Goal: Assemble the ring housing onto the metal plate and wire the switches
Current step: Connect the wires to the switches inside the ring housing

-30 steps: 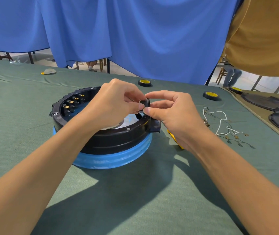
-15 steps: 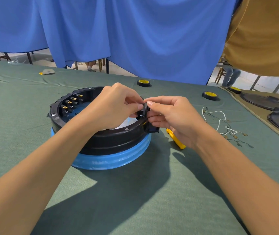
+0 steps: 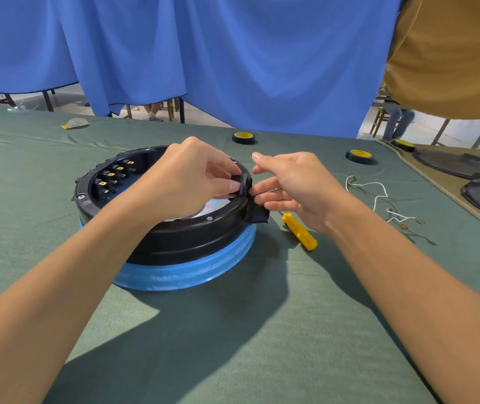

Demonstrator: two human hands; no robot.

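Two bare forearms reach in from the near edge over the green cloth-covered counter (image 3: 233, 345). Past them, near the middle, the black plastic ring housing (image 3: 180, 237) sits on top of the round blue-filmed plate (image 3: 189, 275), which lies flat on the cloth. The left hand (image 3: 186, 182) arches over the ring's opening, its grip narrow: thumb and fingertips pinch a small black plastic piece (image 3: 240, 183) at the ring's right rim. The right hand (image 3: 297, 188) meets it from the other side with a loose, wide grip, fingers nearly straight and holding nothing. Its lower fingertips touch the piece (or the rim just beside it; the contact is too small to tell apart).

Along the ring's far-left inner wall stands a row of black switches with brass tabs (image 3: 113, 174). Just right of the ring, below the right hand, a yellow-handled screwdriver (image 3: 300, 231) lies on the cloth. Further right is a tangle of loose white wires (image 3: 378, 196). Beyond these sit two black tape rolls with yellow cores (image 3: 243, 137), well apart, and dark round discs (image 3: 454, 164) at the far right. A blue curtain (image 3: 233, 53) hangs behind.
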